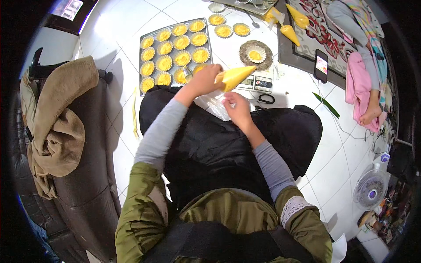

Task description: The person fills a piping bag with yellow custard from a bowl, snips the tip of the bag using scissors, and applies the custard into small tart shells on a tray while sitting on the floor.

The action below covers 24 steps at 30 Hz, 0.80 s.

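My left hand [205,79] grips the gathered end of a clear piping bag [237,77] full of yellow batter, its tip pointing up and right. A thin metal utensil [187,72] shows beside that hand, partly hidden. My right hand [237,110] is just below the bag with its fingers curled, next to crumpled clear plastic [215,107] at my lap; whether it pinches the plastic is unclear. Beyond the bag, a fluted paper cup [256,54] with a little batter sits on the round plate [245,49] of a digital kitchen scale [263,83].
A metal tray [206,24] holds rows of filled cups; more cups [223,31] stand beside it. Scissors [266,98] lie by my knee. Filled piping bags [289,34] and a phone [321,65] are right, near another person's bare foot [371,113]. A sofa [92,157] stands left.
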Motion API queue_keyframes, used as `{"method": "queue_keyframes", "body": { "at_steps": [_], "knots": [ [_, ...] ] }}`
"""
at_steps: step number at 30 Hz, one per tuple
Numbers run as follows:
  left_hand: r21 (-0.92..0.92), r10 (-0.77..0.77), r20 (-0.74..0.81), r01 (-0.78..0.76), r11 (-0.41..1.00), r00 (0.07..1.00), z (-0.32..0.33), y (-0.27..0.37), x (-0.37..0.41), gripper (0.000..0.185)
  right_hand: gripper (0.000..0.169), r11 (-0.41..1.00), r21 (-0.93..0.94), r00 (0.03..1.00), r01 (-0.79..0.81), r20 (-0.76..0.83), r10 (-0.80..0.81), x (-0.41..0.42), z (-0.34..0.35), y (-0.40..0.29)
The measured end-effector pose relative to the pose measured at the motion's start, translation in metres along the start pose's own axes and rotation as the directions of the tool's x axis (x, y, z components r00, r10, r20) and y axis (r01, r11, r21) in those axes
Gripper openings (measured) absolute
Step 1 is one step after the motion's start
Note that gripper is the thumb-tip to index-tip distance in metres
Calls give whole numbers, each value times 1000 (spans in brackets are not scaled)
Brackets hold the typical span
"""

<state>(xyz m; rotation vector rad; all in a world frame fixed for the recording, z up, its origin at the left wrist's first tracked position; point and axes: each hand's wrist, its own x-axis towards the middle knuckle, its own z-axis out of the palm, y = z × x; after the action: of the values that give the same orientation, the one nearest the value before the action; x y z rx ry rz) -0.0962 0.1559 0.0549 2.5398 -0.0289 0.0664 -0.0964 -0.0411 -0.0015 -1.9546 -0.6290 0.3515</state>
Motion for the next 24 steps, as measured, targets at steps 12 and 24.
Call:
{"method": "queue_keyframes", "body": {
  "at_steps": [12, 24],
  "knots": [
    [-47, -148, -15, 148, 988, 989, -46, 87, -91, 65, 24, 988, 151, 999, 18, 36, -23, 10, -3, -68],
    [-49, 8, -628, -50, 998, 778, -176, 113, -80, 30, 44, 786, 522, 888, 330, 111, -447, 78, -45, -222]
  ]
}}
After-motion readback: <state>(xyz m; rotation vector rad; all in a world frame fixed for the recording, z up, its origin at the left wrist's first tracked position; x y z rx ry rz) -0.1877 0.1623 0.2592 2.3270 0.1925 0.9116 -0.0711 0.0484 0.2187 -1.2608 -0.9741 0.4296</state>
